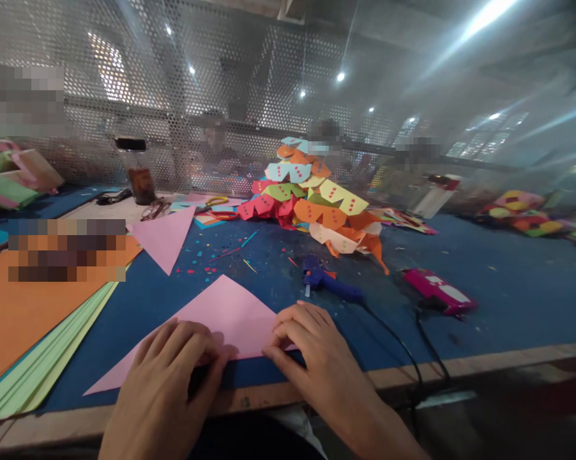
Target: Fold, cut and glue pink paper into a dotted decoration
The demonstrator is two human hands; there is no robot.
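Note:
A pink paper triangle (230, 313) lies near the front edge of the table, its peak pointing away from me and its long straight edge toward me. My left hand (173, 364) rests over the left half with bent fingers, thumb and fingertips closed on the near edge. Farther right, my right hand (311, 338) pinches the paper near its right corner, which the fingers partly cover. Another pink triangle (166, 236) lies flat beyond it to the left. Beyond my right hand is a blue glue gun (333, 281) with a black cord.
Stacked orange sheets (43, 306) and green sheets (62, 345) lie at left. Folded colourful paper pieces (307, 198) are piled behind. Also there: a dark-lidded bottle (139, 176), yellow-handled pliers (216, 201), a magenta device (439, 291) with a cord, and paper scraps. Behind stands a perforated metal screen (173, 96).

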